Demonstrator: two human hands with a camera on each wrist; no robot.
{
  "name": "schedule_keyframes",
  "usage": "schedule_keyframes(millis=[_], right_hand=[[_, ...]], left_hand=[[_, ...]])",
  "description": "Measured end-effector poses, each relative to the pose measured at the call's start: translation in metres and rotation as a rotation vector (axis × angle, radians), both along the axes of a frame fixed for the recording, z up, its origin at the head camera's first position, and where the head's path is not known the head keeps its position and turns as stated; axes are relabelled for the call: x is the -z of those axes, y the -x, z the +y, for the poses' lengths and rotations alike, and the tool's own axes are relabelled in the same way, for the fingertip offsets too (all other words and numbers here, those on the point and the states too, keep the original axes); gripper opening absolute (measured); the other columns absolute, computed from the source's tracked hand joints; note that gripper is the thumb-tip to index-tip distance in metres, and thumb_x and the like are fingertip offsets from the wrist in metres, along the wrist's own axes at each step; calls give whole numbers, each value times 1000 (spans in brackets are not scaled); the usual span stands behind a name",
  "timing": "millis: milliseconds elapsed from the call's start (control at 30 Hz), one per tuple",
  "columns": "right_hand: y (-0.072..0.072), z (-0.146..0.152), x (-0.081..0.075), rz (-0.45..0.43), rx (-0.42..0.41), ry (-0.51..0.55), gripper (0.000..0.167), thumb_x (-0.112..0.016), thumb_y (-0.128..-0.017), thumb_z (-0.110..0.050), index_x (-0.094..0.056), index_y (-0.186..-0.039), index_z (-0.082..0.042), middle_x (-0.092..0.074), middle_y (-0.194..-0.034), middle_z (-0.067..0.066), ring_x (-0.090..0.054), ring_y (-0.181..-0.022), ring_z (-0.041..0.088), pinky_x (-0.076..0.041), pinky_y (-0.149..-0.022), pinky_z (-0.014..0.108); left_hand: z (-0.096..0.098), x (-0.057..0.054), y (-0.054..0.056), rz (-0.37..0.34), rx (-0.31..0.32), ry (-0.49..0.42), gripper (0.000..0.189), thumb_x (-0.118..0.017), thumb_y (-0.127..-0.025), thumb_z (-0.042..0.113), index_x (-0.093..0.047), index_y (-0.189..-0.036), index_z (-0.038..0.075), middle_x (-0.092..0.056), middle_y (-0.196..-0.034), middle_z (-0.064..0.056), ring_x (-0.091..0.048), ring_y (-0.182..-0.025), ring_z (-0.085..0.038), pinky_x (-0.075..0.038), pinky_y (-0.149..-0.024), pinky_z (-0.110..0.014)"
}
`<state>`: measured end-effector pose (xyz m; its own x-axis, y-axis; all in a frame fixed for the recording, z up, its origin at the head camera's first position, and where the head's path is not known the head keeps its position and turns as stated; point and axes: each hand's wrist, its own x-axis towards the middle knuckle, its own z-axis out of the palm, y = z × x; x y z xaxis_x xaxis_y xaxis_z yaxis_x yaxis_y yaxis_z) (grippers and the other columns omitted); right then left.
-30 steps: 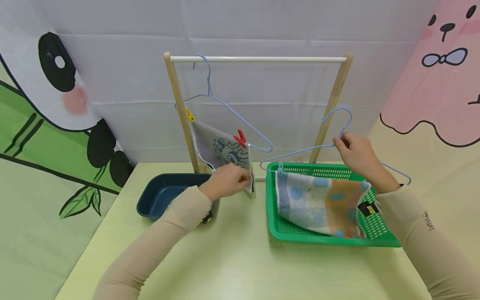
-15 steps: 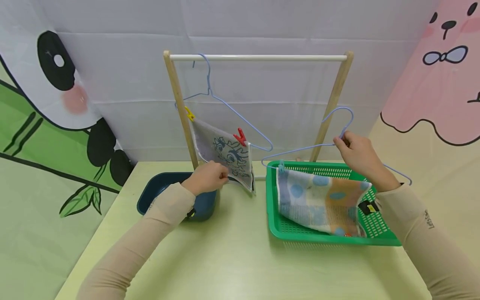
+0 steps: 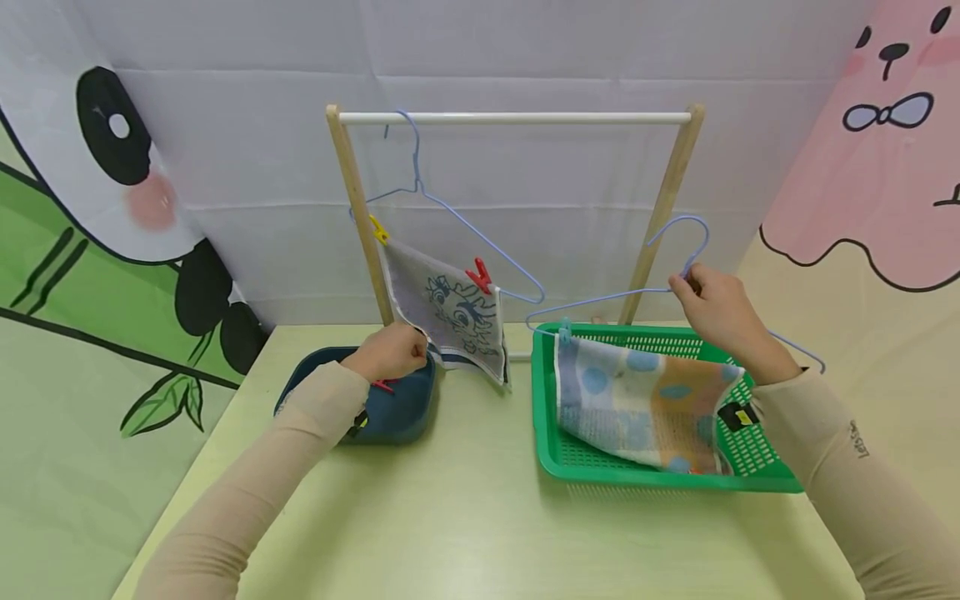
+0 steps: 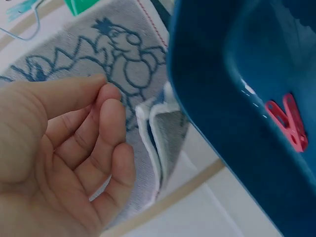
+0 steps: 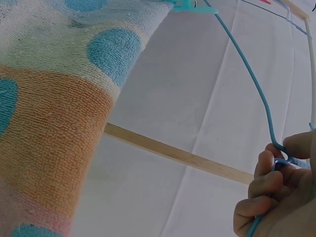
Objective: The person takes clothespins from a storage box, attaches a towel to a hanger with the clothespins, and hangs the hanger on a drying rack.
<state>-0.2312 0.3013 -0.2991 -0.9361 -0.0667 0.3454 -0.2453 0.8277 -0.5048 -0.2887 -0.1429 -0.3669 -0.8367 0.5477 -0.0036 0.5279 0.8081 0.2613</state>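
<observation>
My right hand [image 3: 720, 312] grips a blue wire hanger [image 3: 600, 298] at its neck, below the hook; the right wrist view shows the fingers curled round the wire. A spotted, multicoloured towel [image 3: 637, 408] hangs from this hanger by a light blue clothespin [image 3: 565, 331] at its left corner, over the green basket [image 3: 547, 458]. My left hand [image 3: 390, 352] is above the rim of the dark blue basin [image 3: 405, 425], its fingers loosely curled and nothing seen between thumb and fingertips. Inside the basin lies a red clothespin [image 4: 290, 123].
A rack with a white rail [image 3: 517, 118] and wooden posts stands at the back. On its left hangs another blue hanger [image 3: 480, 237] with a grey patterned towel [image 3: 450, 308], held by a yellow clothespin [image 3: 379, 230] and a red one. Pale table [image 3: 465, 517] lies in front.
My left hand has moved left, from in front of the grey towel to over the basin, where a red clothespin now shows. My right hand and its hanger have barely moved.
</observation>
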Motion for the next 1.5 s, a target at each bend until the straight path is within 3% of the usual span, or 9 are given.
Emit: schedule_keyframes(millis=[267, 433, 533, 767, 900, 1033, 1133, 1300, 1500], right_hand=[[-1, 0, 1, -11, -4, 3, 44, -35, -101, -41, -49, -84, -3, -42, -66, 10, -38, -54, 24, -32, -48, 33], [-1, 1, 1, -18, -4, 10, 44, -34, -101, -41, -47, -82, -3, -41, -66, 11, -37, -54, 24, -32, -48, 33], [-2, 1, 1, -19, -1, 10, 44, -34, -101, -42, -46, -82, -4, -41, -66, 10, -37, -53, 24, -31, -48, 33], [-2, 3, 1, -19, 3, 9, 44, -34, -101, -41, -50, -87, -3, -42, -67, 10, -37, -54, 24, -32, -48, 33], [-1, 3, 1, -10, 7, 4, 43, -35, -102, -40, -52, -89, -3, -43, -67, 10, -37, -53, 24, -31, -47, 32], [0, 2, 1, 1, 10, 1, 42, -36, -102, -39, -54, -90, -3, -44, -66, 10, -38, -53, 24, -31, -47, 32], [0, 2, 1, 5, 10, 2, 42, -36, -102, -39, -55, -90, -3, -44, -66, 10, -38, -53, 24, -31, -47, 32], [0, 1, 1, 8, 7, -3, 42, -36, -102, -39, -54, -89, -3, -44, -66, 10, -37, -53, 24, -31, -47, 33], [0, -1, -1, 11, 6, -7, 41, -36, -102, -38, -52, -87, -3, -43, -67, 10, -37, -53, 24, -31, -47, 33]], left_hand=[[-13, 11, 8, -7, -34, 23, 31, -59, -88, 2, -50, -60, 11, -38, -56, 2, -36, -50, -14, -30, -52, -28], [-18, 15, 11, -23, -71, 70, 25, -60, -90, 8, -53, -66, 10, -43, -59, 0, -41, -53, -16, -33, -54, -30], [-20, 18, 13, -70, -83, 97, 22, -61, -92, 13, -56, -71, 9, -46, -60, 0, -45, -55, -17, -36, -56, -31], [-23, 23, 18, -143, -4, 175, 20, -58, -93, 12, -65, -75, 6, -51, -63, -1, -49, -61, -19, -42, -64, -34], [-25, 26, 19, -174, -1, 203, 18, -53, -93, 7, -68, -83, 2, -52, -66, -2, -47, -62, -19, -41, -63, -34], [-27, 28, 18, -227, -11, 242, 22, -48, -93, 4, -68, -99, -3, -63, -84, -9, -58, -76, -23, -49, -71, -36], [-28, 30, 17, -268, -32, 274, 27, -47, -94, 4, -64, -112, -4, -64, -105, -17, -60, -97, -31, -49, -84, -44], [-29, 37, 19, -321, -69, 313, 33, -45, -95, 6, -58, -122, -5, -57, -121, -22, -53, -113, -37, -44, -92, -47], [-32, 42, 20, -352, -101, 340, 34, -45, -96, 8, -56, -126, -3, -54, -127, -22, -50, -118, -38, -43, -94, -48]])
